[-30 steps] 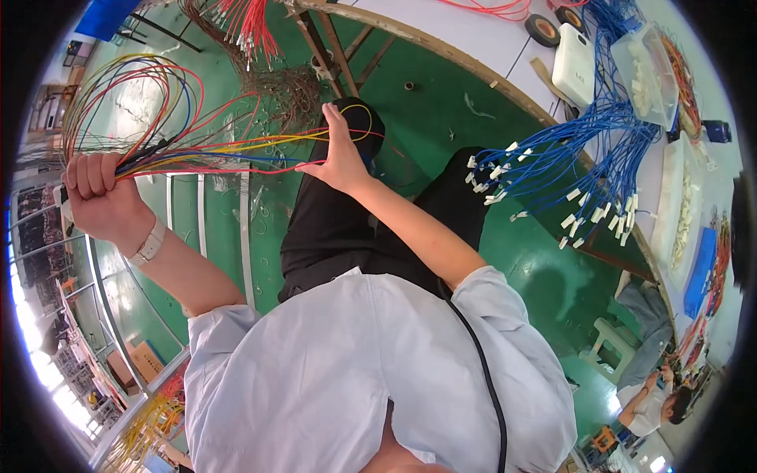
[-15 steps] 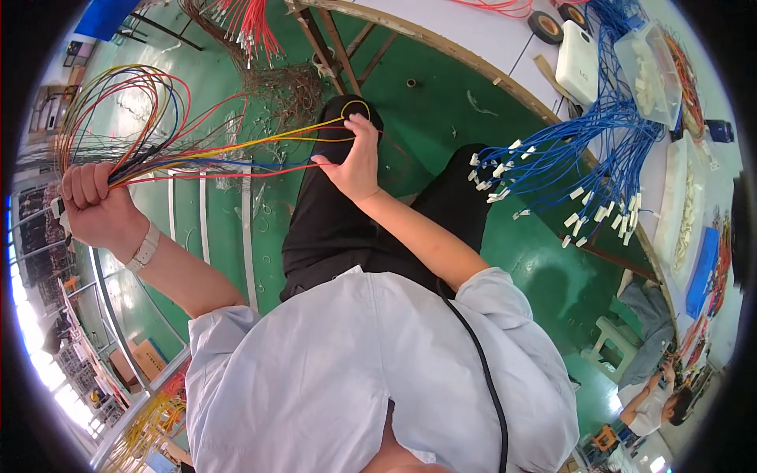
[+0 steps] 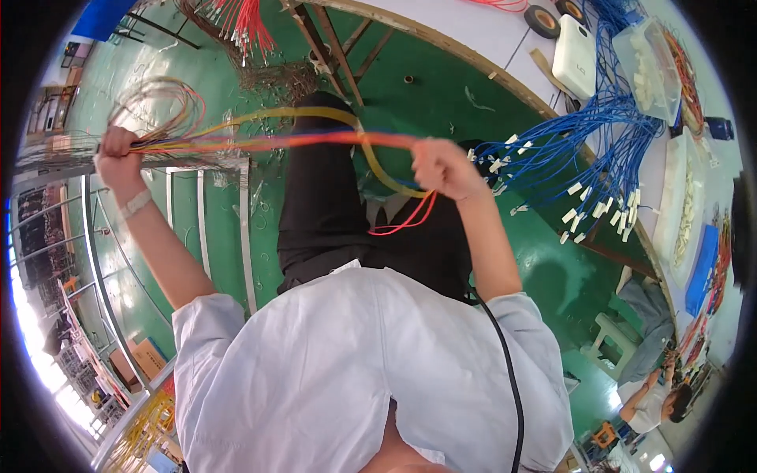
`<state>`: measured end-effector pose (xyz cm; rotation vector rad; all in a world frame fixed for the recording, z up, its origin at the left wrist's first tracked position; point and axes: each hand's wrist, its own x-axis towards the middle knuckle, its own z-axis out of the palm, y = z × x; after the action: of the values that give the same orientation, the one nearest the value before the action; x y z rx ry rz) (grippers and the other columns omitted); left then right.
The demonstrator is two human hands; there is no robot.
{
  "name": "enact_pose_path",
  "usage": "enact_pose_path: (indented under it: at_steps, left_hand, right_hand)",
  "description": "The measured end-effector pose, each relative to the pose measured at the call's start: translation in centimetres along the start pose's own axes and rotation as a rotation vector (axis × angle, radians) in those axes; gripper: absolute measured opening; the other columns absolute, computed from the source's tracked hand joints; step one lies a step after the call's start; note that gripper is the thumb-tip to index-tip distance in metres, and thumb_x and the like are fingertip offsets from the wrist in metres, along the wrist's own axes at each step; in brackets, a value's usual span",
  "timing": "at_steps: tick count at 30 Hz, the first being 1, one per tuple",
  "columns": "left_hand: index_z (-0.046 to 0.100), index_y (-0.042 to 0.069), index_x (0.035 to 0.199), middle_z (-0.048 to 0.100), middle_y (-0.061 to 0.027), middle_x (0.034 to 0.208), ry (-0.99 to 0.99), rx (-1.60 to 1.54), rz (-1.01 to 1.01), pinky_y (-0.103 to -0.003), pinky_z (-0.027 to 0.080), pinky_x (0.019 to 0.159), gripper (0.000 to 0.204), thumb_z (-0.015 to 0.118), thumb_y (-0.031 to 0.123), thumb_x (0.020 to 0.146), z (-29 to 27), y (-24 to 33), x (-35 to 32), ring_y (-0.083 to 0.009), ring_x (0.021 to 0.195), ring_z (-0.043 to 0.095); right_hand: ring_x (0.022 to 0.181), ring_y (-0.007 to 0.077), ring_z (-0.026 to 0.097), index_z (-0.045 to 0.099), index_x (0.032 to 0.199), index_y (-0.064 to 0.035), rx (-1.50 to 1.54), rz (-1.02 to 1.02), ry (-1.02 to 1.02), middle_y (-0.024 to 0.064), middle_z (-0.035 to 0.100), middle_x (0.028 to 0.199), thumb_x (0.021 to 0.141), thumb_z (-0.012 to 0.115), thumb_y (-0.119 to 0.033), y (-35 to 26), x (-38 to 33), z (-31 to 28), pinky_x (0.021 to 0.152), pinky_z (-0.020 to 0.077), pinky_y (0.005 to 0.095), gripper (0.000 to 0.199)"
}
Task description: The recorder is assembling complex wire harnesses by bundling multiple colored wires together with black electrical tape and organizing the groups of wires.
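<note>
A bundle of thin red, yellow and blue wires [image 3: 260, 143] is stretched across in front of me, above my legs. At its left end my left hand [image 3: 121, 158] is wrapped round it, and wire loops stand up beyond that fist. My right hand [image 3: 451, 172], somewhat blurred, is closed round the bundle near its other end. Red ends hang in a loop below the right hand, and one yellow wire bows out loosely between the two hands. The exact wire tips inside the right fist are hidden.
On the table [image 3: 497, 31] at the right lie blue wires [image 3: 583, 142] with white connectors hanging over its edge, a white device [image 3: 574, 59] and a clear bin [image 3: 650, 71]. Red wires [image 3: 240, 27] hang far left. A metal rack [image 3: 98, 260] stands left; another person [image 3: 650, 402] sits lower right.
My right hand has moved right and somewhat down, from open fingers among the wires to a closed grip. The bundle is pulled longer; my left hand has shifted slightly right and keeps hold.
</note>
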<state>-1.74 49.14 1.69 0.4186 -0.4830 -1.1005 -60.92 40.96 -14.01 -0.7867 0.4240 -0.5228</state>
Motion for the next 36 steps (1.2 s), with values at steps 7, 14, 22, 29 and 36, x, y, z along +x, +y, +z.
enact_pose_path:
  at_steps: [7, 14, 22, 29, 36]
  left_hand:
    - [0.048, 0.009, 0.077, 0.047, -0.0019, 0.070, 0.487, 0.578, -0.383, -0.026, 0.036, 0.055, 0.022, 0.048, 0.018, 0.097, 12.9, -25.1, -7.1, -0.0131, 0.057, 0.041]
    - [0.059, 0.002, 0.097, 0.064, -0.0115, 0.086, 0.351, 0.493, -0.520, -0.033, 0.055, 0.066, 0.024, 0.044, 0.021, 0.099, 14.8, -29.8, -8.7, -0.0191, 0.068, 0.062]
    - [0.051, 0.006, 0.089, 0.034, 0.0081, 0.061, 0.066, 0.299, -0.779, -0.023, 0.033, 0.057, 0.026, 0.042, 0.028, 0.101, 15.3, -31.9, -10.6, -0.0039, 0.051, 0.032]
    - [0.048, 0.009, 0.087, 0.034, 0.0076, 0.064, 0.143, 0.213, -0.453, -0.024, 0.032, 0.058, 0.020, 0.041, 0.021, 0.101, 14.2, -30.2, -8.2, -0.0043, 0.053, 0.031]
    - [0.045, 0.009, 0.088, 0.033, 0.0073, 0.066, 0.131, 0.077, -0.407, -0.028, 0.045, 0.073, 0.022, 0.035, 0.020, 0.104, 13.8, -27.4, -5.5, -0.0051, 0.056, 0.034]
  right_hand:
    - [0.050, 0.0086, 0.042, 0.062, 0.083, -0.0044, -0.278, -0.536, 0.353, 0.0001, 0.050, 0.061, 0.093, 0.051, -0.022, -2.7, 7.5, 10.0, 0.048, 0.0317, 0.0256, 0.023]
    - [0.072, 0.0113, 0.060, 0.071, 0.087, 0.0018, -0.563, -0.282, 0.286, 0.0069, 0.068, 0.081, 0.089, 0.064, -0.021, -5.1, 9.8, 9.7, 0.070, 0.0474, 0.0264, 0.024]
    - [0.070, 0.0078, 0.055, 0.069, 0.094, 0.0011, -0.500, -0.318, 0.497, 0.0032, 0.064, 0.077, 0.092, 0.060, -0.026, -4.9, 12.5, 4.7, 0.067, 0.0441, 0.0243, 0.029]
    - [0.060, 0.0037, 0.050, 0.057, 0.080, -0.0014, -0.409, -0.662, 0.601, 0.0003, 0.056, 0.071, 0.089, 0.062, -0.010, -3.1, 1.9, 8.9, 0.055, 0.0408, 0.0209, 0.014]
    - [0.062, 0.0236, 0.063, 0.060, 0.078, -0.0068, -1.249, -0.937, 0.621, 0.0072, 0.064, 0.076, 0.073, 0.073, -0.007, 2.7, 1.3, 11.0, 0.053, 0.0501, 0.0297, 0.014]
